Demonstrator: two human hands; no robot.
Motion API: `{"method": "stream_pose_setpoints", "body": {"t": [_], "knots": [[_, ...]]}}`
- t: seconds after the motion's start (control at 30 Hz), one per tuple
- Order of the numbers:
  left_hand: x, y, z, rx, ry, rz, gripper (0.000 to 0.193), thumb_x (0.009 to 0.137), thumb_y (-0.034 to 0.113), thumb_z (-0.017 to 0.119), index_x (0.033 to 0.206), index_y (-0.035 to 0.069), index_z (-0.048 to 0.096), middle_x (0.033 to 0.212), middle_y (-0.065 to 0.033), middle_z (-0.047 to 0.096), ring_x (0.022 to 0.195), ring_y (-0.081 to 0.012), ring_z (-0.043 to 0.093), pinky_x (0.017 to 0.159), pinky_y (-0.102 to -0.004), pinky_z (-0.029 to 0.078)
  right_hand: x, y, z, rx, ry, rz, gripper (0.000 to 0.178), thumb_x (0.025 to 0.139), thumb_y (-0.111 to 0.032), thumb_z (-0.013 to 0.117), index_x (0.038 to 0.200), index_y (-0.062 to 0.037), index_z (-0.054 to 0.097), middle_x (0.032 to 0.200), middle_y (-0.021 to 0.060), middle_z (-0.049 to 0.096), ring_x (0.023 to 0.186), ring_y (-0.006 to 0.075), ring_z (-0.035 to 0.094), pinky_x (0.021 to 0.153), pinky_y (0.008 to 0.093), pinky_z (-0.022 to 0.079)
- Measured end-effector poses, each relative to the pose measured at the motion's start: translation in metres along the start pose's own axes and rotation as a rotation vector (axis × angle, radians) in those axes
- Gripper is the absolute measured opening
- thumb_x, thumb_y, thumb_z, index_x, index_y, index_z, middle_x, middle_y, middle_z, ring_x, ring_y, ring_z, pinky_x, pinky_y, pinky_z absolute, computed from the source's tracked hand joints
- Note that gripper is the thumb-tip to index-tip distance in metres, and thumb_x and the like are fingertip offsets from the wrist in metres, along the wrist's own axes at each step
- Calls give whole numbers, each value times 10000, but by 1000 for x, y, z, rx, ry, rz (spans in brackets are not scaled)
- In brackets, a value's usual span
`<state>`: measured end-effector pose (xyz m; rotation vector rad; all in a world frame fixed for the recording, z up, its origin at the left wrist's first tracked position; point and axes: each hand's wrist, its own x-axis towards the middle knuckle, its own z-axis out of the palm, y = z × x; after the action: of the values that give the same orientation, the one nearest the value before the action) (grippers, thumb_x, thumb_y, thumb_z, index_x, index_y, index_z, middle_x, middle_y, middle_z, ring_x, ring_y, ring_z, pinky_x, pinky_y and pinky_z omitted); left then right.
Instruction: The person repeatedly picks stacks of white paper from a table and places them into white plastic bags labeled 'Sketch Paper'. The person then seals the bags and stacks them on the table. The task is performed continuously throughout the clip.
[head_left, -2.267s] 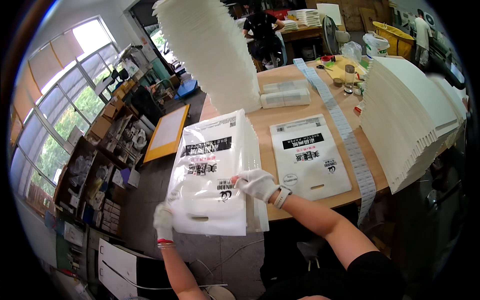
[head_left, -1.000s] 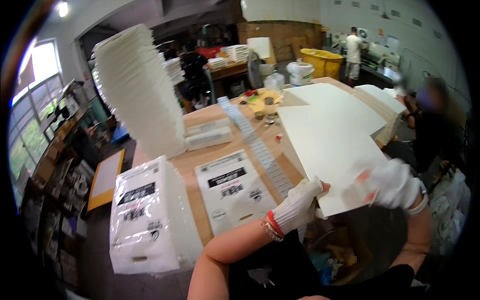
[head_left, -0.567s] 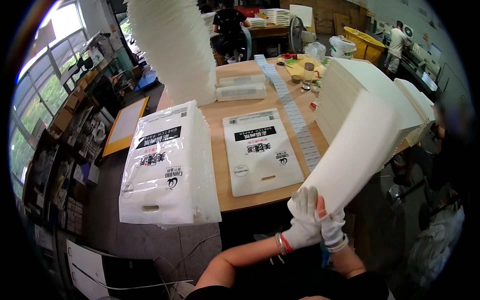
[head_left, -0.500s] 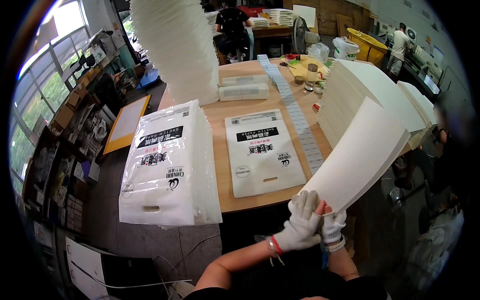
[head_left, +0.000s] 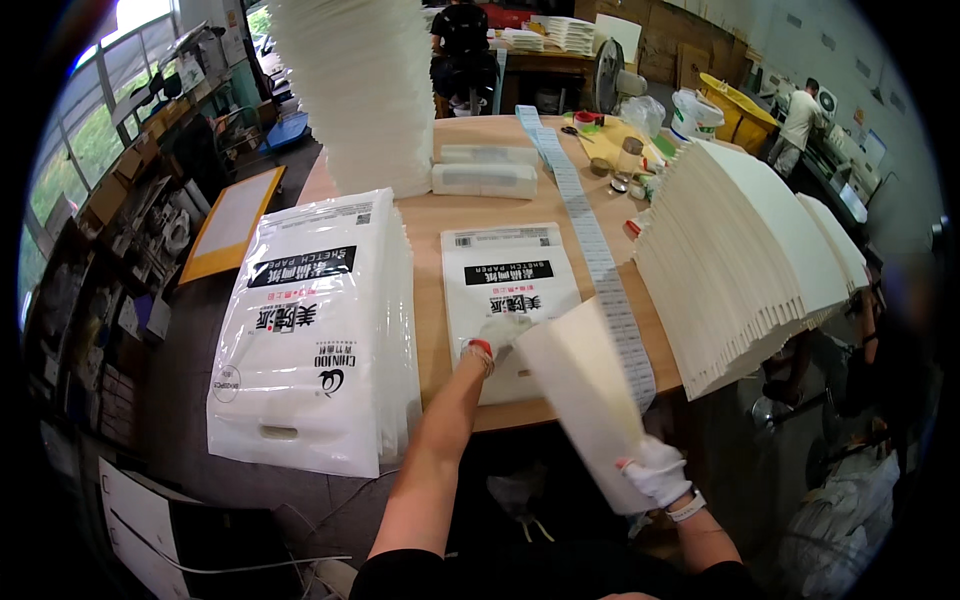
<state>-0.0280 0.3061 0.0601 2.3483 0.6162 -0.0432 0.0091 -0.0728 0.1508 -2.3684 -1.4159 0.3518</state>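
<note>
My right hand [head_left: 658,474], in a white glove with bare fingertips, is closed on the lower edge of a bent sheaf of white paper [head_left: 580,385]. The sheaf tilts in front of the table edge, and how many sheets it has I cannot tell. My left hand [head_left: 505,335], also gloved, reaches over a flat white printed plastic bag [head_left: 510,250] on the table. Motion blurs its fingers, and whether it touches the bag does not show. The sheaf's upper end is close to that hand and covers part of the bag.
Left of the bag lies a thick pile of similar bags [head_left: 290,340]. Behind it rises a tall white stack [head_left: 355,100]. A paper stack [head_left: 740,270] leans at the right. A strip of printed labels [head_left: 590,230] crosses the table [head_left: 430,260]. A jar [head_left: 628,158] stands farther back.
My hands have come apart. The left moved up and left over the bag; the right moved down with the paper, which now leans left instead of right.
</note>
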Motion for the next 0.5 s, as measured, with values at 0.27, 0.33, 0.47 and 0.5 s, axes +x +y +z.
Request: {"method": "stream_pose_setpoints", "body": {"t": [0.27,0.33,0.47,0.5], "knots": [[-20,87,-68,-201,187,120,228,786,303,580,784,86,651,682,-113,614,659,-256,597,645,-361,472,86,-30,8,50,-336,281,472,751,-464,533,1040,-96,597,929,202,625,891,376,588,781,442,452],[-28,105,-51,-227,322,324,195,796,274,563,801,99,650,619,-110,587,647,-248,591,636,-360,470,125,-40,21,-57,-258,272,450,767,-448,549,1017,-80,612,932,188,632,884,357,597,778,419,466],[-61,142,-35,99,419,500,194,798,219,557,940,102,620,827,-110,617,832,-272,591,721,-363,482,199,-48,46,-245,-59,112,391,808,-389,521,993,-59,617,958,163,632,909,348,589,799,406,462],[-68,140,-28,102,472,572,229,802,206,555,999,101,603,909,-113,610,888,-273,580,747,-360,479,209,-48,47,-253,6,90,388,814,-387,511,1004,-64,614,972,163,628,914,349,586,799,408,461]]}}
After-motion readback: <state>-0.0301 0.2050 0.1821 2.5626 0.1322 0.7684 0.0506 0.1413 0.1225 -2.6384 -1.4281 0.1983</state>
